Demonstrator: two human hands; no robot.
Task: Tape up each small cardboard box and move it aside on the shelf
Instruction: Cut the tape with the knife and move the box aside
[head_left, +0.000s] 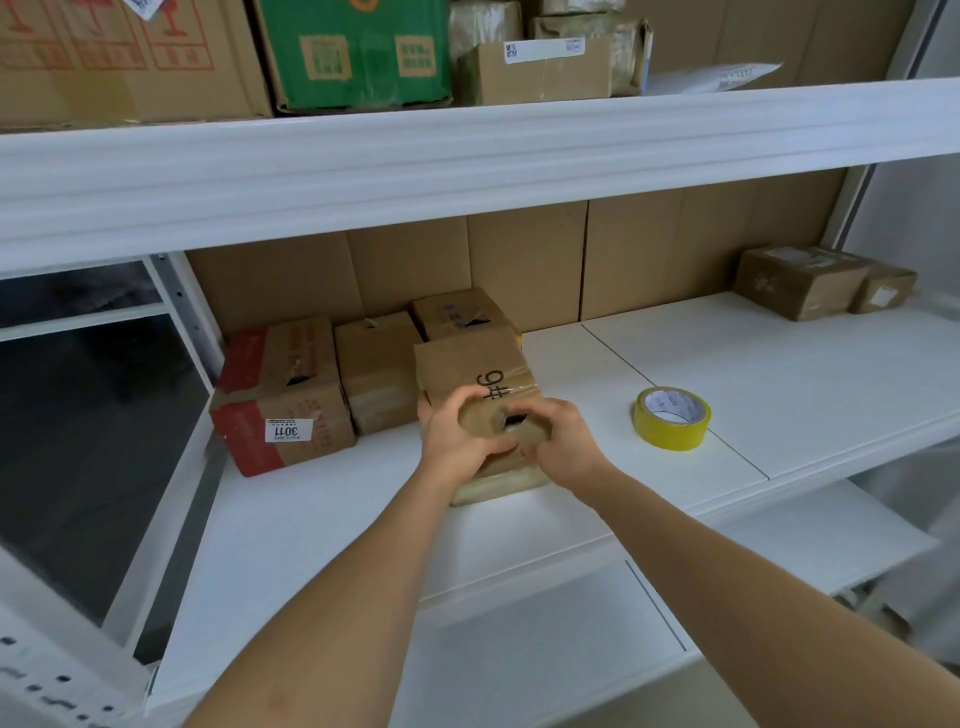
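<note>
On the shelf (727, 364), your left hand (457, 434) and right hand (563, 441) had fingers clamped on the box (470, 366), mid-shelf beside the others. Its torn flap gaped; squeezing harder risked ripping it, with the tape roll (671, 417) lying apart.

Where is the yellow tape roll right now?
The yellow tape roll lies flat on the white shelf, right of the held box, untouched by either hand.

White metal shelving unit (467, 171) with white shelf boards (779, 374), brown cardboard sheets (519, 260) lining its back, dark floor (78, 467) visible at left, even light.
</note>
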